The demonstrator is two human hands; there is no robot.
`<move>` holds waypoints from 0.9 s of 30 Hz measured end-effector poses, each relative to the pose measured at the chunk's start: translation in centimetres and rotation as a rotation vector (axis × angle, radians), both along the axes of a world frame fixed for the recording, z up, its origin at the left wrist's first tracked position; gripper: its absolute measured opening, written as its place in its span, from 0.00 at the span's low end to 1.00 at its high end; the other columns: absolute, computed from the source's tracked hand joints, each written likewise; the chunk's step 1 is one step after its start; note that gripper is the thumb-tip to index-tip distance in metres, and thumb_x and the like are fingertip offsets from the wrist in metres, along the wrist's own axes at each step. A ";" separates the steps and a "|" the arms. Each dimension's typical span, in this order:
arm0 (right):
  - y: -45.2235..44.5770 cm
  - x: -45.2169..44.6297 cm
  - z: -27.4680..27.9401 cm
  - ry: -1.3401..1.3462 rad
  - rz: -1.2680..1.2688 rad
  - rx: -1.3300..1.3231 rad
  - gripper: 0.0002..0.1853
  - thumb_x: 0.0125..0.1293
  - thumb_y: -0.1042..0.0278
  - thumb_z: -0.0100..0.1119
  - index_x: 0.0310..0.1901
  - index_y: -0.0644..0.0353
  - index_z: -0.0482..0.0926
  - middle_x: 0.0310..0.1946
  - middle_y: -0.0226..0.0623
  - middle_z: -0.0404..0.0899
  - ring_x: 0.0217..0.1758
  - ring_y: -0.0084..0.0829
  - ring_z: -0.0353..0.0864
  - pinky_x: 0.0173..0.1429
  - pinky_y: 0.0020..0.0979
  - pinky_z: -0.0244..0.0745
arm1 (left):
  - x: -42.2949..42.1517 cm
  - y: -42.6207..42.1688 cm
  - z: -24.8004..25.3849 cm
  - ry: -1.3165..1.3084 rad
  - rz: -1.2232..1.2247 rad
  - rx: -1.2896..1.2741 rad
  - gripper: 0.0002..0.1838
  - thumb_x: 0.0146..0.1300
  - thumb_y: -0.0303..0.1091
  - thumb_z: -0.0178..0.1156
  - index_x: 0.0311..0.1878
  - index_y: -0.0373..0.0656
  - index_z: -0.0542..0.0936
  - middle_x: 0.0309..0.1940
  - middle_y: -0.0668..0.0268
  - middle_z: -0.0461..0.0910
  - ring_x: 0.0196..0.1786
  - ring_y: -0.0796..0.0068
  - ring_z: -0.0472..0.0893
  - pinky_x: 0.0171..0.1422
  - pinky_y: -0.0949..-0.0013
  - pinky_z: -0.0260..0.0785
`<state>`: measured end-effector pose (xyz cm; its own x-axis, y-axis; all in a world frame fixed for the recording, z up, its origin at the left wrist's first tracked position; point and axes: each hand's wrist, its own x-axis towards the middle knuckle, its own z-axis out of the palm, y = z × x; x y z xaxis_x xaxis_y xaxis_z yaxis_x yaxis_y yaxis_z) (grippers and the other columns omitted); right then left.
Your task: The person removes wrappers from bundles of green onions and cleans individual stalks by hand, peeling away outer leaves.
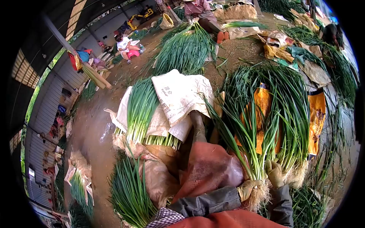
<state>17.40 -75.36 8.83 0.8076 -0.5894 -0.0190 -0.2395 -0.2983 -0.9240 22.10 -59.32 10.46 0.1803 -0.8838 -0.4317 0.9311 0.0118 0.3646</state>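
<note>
My left hand (248,189), in a tan glove, is wrapped around a bunch of green onions (255,152) just above its pale, stringy roots. The bunch stands over my lap with its green leaves fanning up and outward. Close on its right, my gloved right hand (275,173) is curled against white stalks, between the bunch and a larger pile of green onions (294,148). Its fingertips are partly hidden among the stalks. That pile lies on an orange printed sack (316,117), roots toward me.
Left of my knee, more green onions (141,110) lie under a white sack (182,93). Another heap (186,49) lies ahead before a seated person (199,11). A child (127,46) sits farther back left. Crumpled sacks (279,47) lie at the upper right, a post (61,36) stands left.
</note>
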 end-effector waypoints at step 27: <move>-0.1 -2.6 9.9 0.189 0.372 -0.546 0.07 0.64 0.67 0.59 0.33 0.61 0.79 0.18 0.34 0.73 0.21 0.24 0.75 0.23 0.26 0.70 | -0.8 0.2 -0.5 -0.110 0.071 0.321 0.05 0.59 0.25 0.59 0.37 0.37 0.81 0.26 0.69 0.77 0.26 0.78 0.76 0.28 0.76 0.70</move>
